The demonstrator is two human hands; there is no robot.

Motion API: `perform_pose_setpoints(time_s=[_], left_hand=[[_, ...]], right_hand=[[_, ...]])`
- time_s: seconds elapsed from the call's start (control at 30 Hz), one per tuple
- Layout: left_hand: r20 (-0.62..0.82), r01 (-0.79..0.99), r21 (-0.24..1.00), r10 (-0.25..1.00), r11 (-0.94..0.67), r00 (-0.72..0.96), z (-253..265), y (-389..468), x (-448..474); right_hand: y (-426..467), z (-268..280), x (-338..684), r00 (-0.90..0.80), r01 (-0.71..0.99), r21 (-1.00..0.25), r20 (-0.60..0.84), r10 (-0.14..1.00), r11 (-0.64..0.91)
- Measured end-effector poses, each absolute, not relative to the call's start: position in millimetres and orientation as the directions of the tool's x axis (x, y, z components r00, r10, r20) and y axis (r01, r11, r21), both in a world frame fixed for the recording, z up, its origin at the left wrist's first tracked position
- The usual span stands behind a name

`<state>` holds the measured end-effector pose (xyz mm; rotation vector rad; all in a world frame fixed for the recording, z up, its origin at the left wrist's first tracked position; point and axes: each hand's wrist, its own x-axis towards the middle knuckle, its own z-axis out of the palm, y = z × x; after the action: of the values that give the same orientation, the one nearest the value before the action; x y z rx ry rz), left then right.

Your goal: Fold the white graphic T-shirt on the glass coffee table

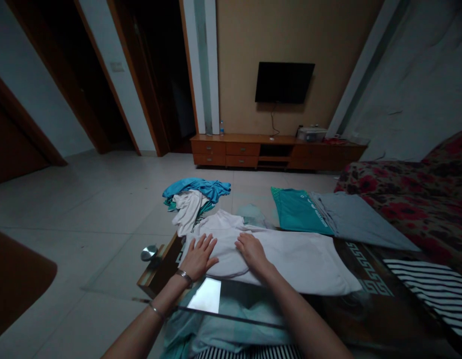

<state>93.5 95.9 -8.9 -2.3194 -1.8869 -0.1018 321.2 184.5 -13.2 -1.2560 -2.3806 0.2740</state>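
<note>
Where tiled floor (85, 209) spreads | glass table (369, 304) | dim room

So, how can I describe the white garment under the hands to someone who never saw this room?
Find the glass table before the floral sofa. On its near side lies the white garment, spread flat, with the left hand and right hand pressing on it. Unlike the teal shirt and grey one behind, it is plain white.

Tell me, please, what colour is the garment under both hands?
White. The garment lies flat under the left hand and right hand, seen in the head view.
</note>
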Motion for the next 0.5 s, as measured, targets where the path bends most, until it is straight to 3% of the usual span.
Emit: perform_pose_setpoints(time_s=[0.13, 0.33, 0.5], left_hand=[[0.141, 0.982, -0.040, 0.972, -0.184, 0.188, -7, 94, 94], [0.059, 0.983, 0.013, 0.982, -0.180, 0.179, 5, 91, 94], [0.023, 0.984, 0.032, 0.984, -0.177, 0.177, 8, 89, 93]], right_hand=[[236, 25, 296, -0.394, 0.798, -0.367, 0.280, 0.875, 0.477], [300, 37, 238, -0.378, 0.872, -0.372, -0.102, 0.920, 0.317], [316, 37, 209, -0.392, 0.863, -0.427, -0.228, 0.891, 0.270]])
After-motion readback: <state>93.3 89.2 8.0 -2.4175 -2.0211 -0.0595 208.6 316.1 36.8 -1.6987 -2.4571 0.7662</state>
